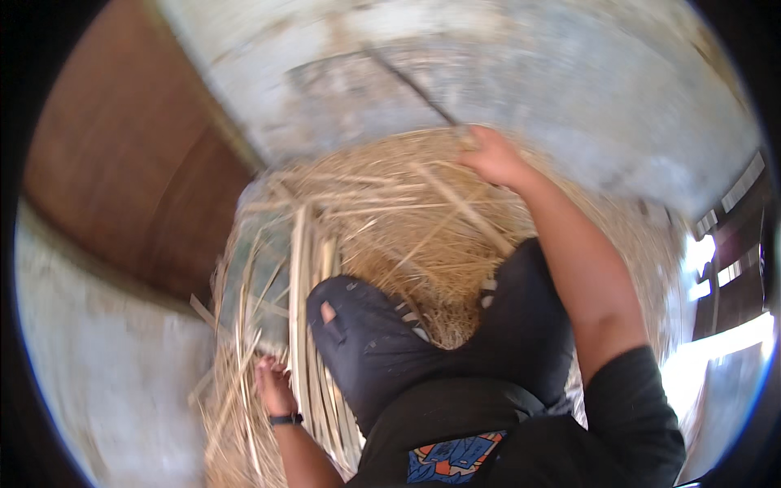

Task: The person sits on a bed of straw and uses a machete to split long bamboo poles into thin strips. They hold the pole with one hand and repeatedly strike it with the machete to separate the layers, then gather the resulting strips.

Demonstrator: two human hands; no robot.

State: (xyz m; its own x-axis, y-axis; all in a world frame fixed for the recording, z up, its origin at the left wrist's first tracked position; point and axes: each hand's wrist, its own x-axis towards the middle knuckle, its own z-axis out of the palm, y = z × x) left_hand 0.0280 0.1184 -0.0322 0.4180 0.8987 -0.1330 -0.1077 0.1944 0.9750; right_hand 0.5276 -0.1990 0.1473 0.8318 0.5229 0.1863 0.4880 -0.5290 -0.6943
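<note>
While right hand [492, 157] grips long dark tool [413, 85], aimed toward wall [529, 73], left hand [274, 385] half-curls by pale strips [300, 285], hold unclear; likely tool-handling step, next move needs clearance.

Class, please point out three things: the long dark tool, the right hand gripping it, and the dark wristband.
Long dark tool [412, 84]: head view, midway along its thin shaft.
Right hand [493, 157]: head view, back of the hand.
Dark wristband [285, 420]: head view, middle of the visible band.

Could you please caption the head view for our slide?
Right hand holding a long dark tool, left hand beside pale strips.
</note>
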